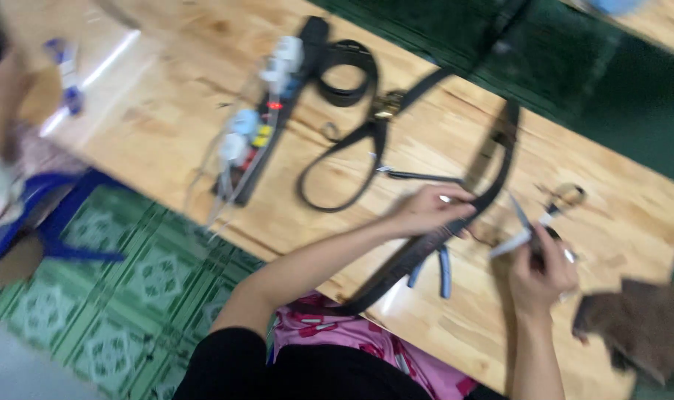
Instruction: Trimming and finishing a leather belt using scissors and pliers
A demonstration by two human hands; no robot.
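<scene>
Two hands work a black belt on a wooden tabletop (166, 111).

The left hand (426, 210) presses down on the black belt (455, 222), its fingers closed over the strap where it crosses the tabletop edge — the belt runs from the person's lap up toward the far side. The right hand (540, 274) grips a pair of scissors (526, 230), blades parted and pointing at the belt. Blue-handled pliers (440, 270) lie just under the strap; a power strip (259, 137) and a second black strap (348, 111) lie farther off — blurred.
</scene>
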